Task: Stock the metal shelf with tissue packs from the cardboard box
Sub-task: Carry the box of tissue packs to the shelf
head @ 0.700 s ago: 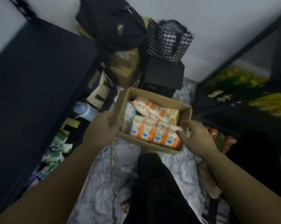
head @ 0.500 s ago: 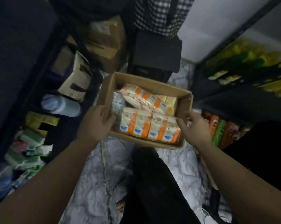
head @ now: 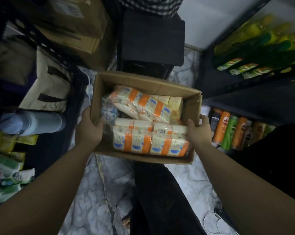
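Left hand (head: 90, 128) grips cardboard box (head: 144, 83) wall | right hand (head: 198, 131) grips opposite wall | tissue packs (head: 150, 141) between fingers | chip cans (head: 235, 131) beyond right fingers, lettering unreadable

We see a plain brown cardboard box (head: 144, 82) holding tissue packs (head: 150, 141) in cream-white with orange bands and blue marks. The floor (head: 99, 192) is white marble with grey veins. On the right stand orange and green canisters (head: 235, 131); the yellow-green bottles (head: 269, 39) above are blurred, perhaps labelled. At top hangs a black-and-white checked bag (head: 151, 5).
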`<state>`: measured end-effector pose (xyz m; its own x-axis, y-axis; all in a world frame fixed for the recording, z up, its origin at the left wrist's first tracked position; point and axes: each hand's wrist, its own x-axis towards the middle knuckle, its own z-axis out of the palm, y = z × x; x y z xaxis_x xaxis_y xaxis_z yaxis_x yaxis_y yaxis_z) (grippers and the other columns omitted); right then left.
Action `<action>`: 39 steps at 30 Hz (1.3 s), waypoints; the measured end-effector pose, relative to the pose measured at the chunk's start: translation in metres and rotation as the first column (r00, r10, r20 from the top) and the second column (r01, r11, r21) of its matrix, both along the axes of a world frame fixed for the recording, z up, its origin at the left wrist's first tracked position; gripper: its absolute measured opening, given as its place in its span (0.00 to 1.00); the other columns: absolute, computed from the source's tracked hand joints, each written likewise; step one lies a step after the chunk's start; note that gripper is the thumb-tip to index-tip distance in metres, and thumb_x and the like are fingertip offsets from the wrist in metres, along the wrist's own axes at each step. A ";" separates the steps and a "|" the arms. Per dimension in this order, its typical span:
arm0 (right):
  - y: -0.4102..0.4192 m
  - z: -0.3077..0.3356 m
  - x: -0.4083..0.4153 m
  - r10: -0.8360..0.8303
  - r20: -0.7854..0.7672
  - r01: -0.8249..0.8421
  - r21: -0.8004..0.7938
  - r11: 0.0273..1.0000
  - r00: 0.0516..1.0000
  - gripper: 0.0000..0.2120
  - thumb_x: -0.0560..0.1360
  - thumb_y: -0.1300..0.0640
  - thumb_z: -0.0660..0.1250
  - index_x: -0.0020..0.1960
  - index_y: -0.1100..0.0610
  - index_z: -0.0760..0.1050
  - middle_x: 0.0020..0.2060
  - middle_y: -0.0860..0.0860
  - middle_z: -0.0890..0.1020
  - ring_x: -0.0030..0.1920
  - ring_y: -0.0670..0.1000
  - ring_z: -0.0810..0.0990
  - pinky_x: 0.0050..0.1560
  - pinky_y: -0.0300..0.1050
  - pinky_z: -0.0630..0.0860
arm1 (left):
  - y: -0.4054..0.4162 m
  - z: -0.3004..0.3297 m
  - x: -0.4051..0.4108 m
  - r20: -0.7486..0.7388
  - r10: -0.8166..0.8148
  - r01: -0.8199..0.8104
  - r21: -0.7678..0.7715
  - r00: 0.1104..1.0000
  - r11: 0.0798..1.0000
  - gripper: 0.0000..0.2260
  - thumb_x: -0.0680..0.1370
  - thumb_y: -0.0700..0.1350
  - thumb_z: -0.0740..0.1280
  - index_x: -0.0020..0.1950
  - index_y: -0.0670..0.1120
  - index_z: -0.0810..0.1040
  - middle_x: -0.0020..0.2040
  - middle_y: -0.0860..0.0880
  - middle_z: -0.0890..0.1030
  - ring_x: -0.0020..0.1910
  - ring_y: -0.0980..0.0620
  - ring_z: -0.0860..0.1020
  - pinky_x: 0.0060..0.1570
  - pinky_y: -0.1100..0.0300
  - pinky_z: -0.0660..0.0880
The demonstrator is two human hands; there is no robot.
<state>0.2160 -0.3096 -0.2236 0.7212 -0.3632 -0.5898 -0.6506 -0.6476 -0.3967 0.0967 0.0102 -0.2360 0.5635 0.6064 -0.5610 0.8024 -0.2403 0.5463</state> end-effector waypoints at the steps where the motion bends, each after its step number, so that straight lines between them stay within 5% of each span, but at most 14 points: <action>1: 0.001 0.000 0.002 -0.015 -0.015 0.015 -0.008 1.000 1.000 0.20 0.80 0.46 0.67 0.71 0.45 0.69 0.58 0.51 0.83 0.50 0.57 0.85 0.52 0.60 0.83 | 0.002 0.001 0.003 0.000 -0.010 0.010 0.010 1.000 1.000 0.25 0.84 0.50 0.66 0.80 0.52 0.65 0.72 0.44 0.76 0.70 0.39 0.74 0.68 0.46 0.70; 8: 0.002 0.008 0.000 -0.053 -0.029 0.051 -0.055 0.997 0.998 0.16 0.83 0.52 0.63 0.70 0.49 0.76 0.56 0.52 0.83 0.50 0.56 0.82 0.47 0.52 0.81 | 0.003 0.003 -0.009 0.070 -0.037 0.031 0.089 0.997 0.996 0.18 0.85 0.45 0.63 0.75 0.48 0.75 0.66 0.42 0.82 0.63 0.39 0.78 0.57 0.50 0.74; 14: -0.005 0.032 -0.013 0.050 -0.042 -0.054 -0.098 0.994 0.998 0.17 0.84 0.55 0.62 0.71 0.49 0.78 0.61 0.57 0.82 0.59 0.60 0.80 0.52 0.46 0.72 | -0.006 0.031 -0.040 -0.028 0.058 -0.058 0.012 0.998 0.998 0.19 0.86 0.47 0.62 0.78 0.51 0.73 0.70 0.45 0.80 0.67 0.40 0.77 0.64 0.47 0.74; 19: 0.000 0.078 -0.028 0.221 -0.080 -0.228 -0.102 0.968 0.972 0.18 0.83 0.54 0.62 0.72 0.53 0.77 0.64 0.59 0.82 0.63 0.62 0.79 0.55 0.46 0.72 | -0.017 0.080 -0.095 -0.078 0.192 -0.192 0.008 0.978 0.981 0.18 0.86 0.49 0.62 0.76 0.49 0.75 0.66 0.42 0.81 0.63 0.38 0.78 0.53 0.53 0.73; 21: 0.006 0.098 -0.033 0.304 -0.092 -0.311 -0.084 0.947 0.948 0.18 0.83 0.52 0.62 0.71 0.51 0.78 0.61 0.60 0.83 0.60 0.63 0.80 0.57 0.49 0.76 | -0.023 0.096 -0.126 -0.104 0.262 -0.262 0.013 0.959 0.965 0.19 0.85 0.54 0.61 0.70 0.46 0.80 0.54 0.42 0.84 0.54 0.39 0.80 0.45 0.55 0.71; 24: 0.018 0.130 -0.040 0.462 -0.104 -0.469 -0.051 0.882 0.881 0.17 0.82 0.52 0.62 0.68 0.51 0.79 0.59 0.61 0.83 0.60 0.64 0.80 0.60 0.52 0.77 | -0.031 0.123 -0.174 -0.071 0.345 -0.346 -0.006 0.936 0.938 0.25 0.82 0.60 0.60 0.66 0.43 0.81 0.40 0.47 0.78 0.46 0.36 0.79 0.38 0.51 0.67; 28: 0.044 0.163 -0.057 0.638 -0.066 -0.641 -0.061 0.765 0.767 0.17 0.83 0.54 0.62 0.70 0.53 0.79 0.61 0.61 0.83 0.62 0.64 0.78 0.59 0.52 0.74 | -0.049 0.148 -0.240 -0.110 0.467 -0.464 0.051 0.877 0.884 0.16 0.84 0.53 0.63 0.66 0.46 0.82 0.50 0.38 0.85 0.53 0.35 0.81 0.43 0.54 0.68; 31: 0.066 0.177 -0.077 0.736 -0.051 -0.737 -0.026 0.675 0.675 0.16 0.83 0.55 0.62 0.68 0.53 0.80 0.57 0.60 0.84 0.52 0.59 0.79 0.51 0.48 0.72 | -0.062 0.162 -0.287 -0.135 0.548 -0.544 0.064 0.826 0.836 0.17 0.84 0.52 0.63 0.73 0.52 0.78 0.54 0.41 0.85 0.56 0.37 0.82 0.46 0.56 0.68; 35: 0.102 0.175 -0.111 0.837 -0.030 -0.838 -0.010 0.546 0.546 0.15 0.84 0.55 0.62 0.67 0.54 0.80 0.52 0.58 0.85 0.46 0.56 0.80 0.44 0.44 0.70 | -0.079 0.171 -0.343 -0.145 0.698 -0.697 0.064 0.701 0.714 0.19 0.84 0.47 0.63 0.76 0.54 0.75 0.59 0.41 0.84 0.59 0.38 0.81 0.48 0.57 0.69; 39: 0.142 0.159 -0.153 0.912 -0.016 -0.912 -0.004 0.410 0.410 0.14 0.83 0.56 0.63 0.65 0.56 0.81 0.53 0.59 0.85 0.48 0.58 0.79 0.47 0.45 0.69 | -0.101 0.155 -0.406 -0.123 0.820 -0.819 0.070 0.559 0.570 0.16 0.84 0.48 0.63 0.71 0.51 0.80 0.58 0.42 0.86 0.59 0.39 0.81 0.48 0.58 0.69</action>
